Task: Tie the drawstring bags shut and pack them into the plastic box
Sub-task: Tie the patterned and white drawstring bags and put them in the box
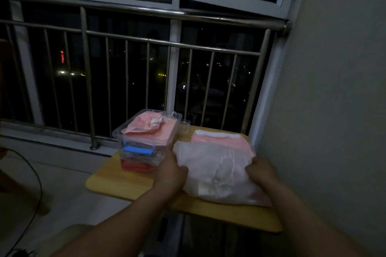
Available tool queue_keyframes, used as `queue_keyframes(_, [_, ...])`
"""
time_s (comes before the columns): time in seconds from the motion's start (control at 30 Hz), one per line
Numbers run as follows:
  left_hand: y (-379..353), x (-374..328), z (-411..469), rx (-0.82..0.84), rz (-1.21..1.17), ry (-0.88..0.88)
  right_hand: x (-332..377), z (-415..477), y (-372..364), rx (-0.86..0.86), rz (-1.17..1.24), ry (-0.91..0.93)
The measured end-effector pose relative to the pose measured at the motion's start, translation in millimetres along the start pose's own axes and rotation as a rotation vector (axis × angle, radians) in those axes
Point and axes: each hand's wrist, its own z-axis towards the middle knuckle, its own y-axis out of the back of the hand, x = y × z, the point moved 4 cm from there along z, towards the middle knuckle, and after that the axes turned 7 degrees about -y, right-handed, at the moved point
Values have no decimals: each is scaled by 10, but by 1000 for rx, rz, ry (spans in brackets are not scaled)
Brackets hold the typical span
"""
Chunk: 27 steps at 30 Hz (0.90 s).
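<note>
Head view: two hands hold a pale drawstring bag just right of the plastic box.

Standing by, I see the left hand curled onto the bag's edge nearest the box, and the right hand bunching the far edge, fingers folded into the cloth. The bag lies on the wooden table, with a pink bag behind it. The box, already holding pink bags up to its rim, stands open. To tie this one well, I would find the white cord lying across the cloth first, pull both ends evenly until the mouth puckers, then knot it snug. With the box so full, it will likely need pressing down flat.
</note>
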Motion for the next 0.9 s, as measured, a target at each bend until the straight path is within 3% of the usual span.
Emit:
queue_keyframes(0.1, [87,-205,-5,-86,-65,-82,151,125,186,-36,153,4])
queue_keyframes(0.5, [476,-512,149,-172,-46,-328,901,341,469,-129,213,159])
queue_keyframes(0.73, [988,-632,371,-307,-2,-284,1758,385,451,-77,424,251])
queue_keyframes(0.9, [1397,-533,554,-327,88,-156,3078,551,148,82,148,432])
